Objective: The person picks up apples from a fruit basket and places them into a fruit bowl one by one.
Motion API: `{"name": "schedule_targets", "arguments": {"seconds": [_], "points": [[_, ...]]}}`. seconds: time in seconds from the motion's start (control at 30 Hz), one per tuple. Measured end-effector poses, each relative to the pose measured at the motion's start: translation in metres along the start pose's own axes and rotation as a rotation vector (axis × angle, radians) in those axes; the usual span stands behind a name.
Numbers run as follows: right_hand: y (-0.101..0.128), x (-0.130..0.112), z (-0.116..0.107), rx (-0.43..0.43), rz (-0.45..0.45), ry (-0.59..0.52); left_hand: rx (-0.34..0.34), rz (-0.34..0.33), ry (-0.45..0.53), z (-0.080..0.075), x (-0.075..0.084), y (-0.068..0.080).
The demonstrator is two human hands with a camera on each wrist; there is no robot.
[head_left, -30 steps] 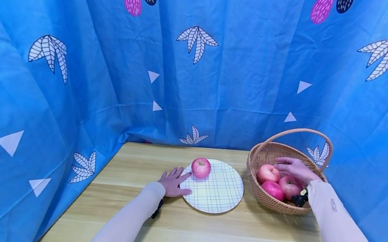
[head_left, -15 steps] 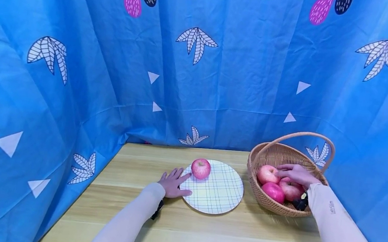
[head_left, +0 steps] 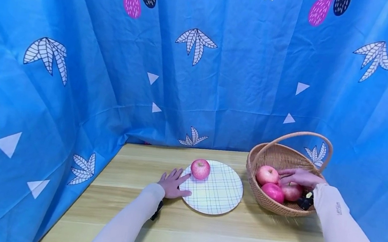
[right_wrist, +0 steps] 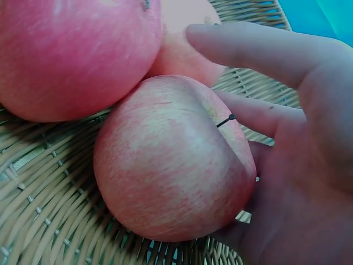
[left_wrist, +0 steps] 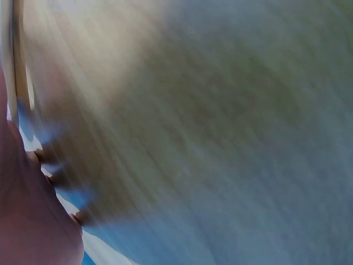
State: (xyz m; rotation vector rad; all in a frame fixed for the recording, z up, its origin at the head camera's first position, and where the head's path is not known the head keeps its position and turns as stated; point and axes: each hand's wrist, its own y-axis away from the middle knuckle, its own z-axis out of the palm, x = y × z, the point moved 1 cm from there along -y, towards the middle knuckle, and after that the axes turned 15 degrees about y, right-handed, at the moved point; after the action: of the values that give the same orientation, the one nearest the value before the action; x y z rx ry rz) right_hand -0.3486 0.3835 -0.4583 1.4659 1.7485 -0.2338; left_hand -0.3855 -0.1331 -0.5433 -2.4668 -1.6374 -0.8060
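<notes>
- Since a second ago: right hand (head_left: 299, 177) dropped from above the basket rim onto the fruit; left hand (head_left: 173, 183) unchanged.
- Right grip cupped round one apple (right_wrist: 171, 160), palm against its side, fingers only partly curled (seating for a lift, by the look).
- That apple low in the wicker basket (head_left: 260, 200), touching two others (head_left: 268, 174).
- Left fingers flat and spread, pressing the checked plate (head_left: 218, 198) rim on the counter (head_left: 201, 235), likely steadying it.
- Single apple (head_left: 200, 168) on the plate's far edge.
</notes>
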Motion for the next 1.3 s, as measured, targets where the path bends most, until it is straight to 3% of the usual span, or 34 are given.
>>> {"name": "schedule_targets", "arguments": {"seconds": [0.17, 0.33, 0.6, 0.87, 1.3], "points": [[0.002, 0.006, 0.0, -0.039, -0.016, -0.035, 0.002, -0.001, 0.005, 0.002, -0.001, 0.0], [0.004, 0.008, -0.001, -0.017, -0.061, -0.005, 0.008, -0.002, -0.002, 0.002, -0.002, -0.001], [0.004, 0.009, 0.003, -0.02, -0.08, -0.094, 0.014, 0.004, -0.001, 0.002, -0.001, 0.0], [0.007, 0.009, 0.003, 0.004, -0.115, -0.061, 0.015, 0.008, -0.002, 0.004, -0.003, -0.003], [0.014, 0.013, 0.002, -0.006, -0.1, -0.03, 0.015, 0.021, -0.004, 0.004, -0.004, -0.003]]}}
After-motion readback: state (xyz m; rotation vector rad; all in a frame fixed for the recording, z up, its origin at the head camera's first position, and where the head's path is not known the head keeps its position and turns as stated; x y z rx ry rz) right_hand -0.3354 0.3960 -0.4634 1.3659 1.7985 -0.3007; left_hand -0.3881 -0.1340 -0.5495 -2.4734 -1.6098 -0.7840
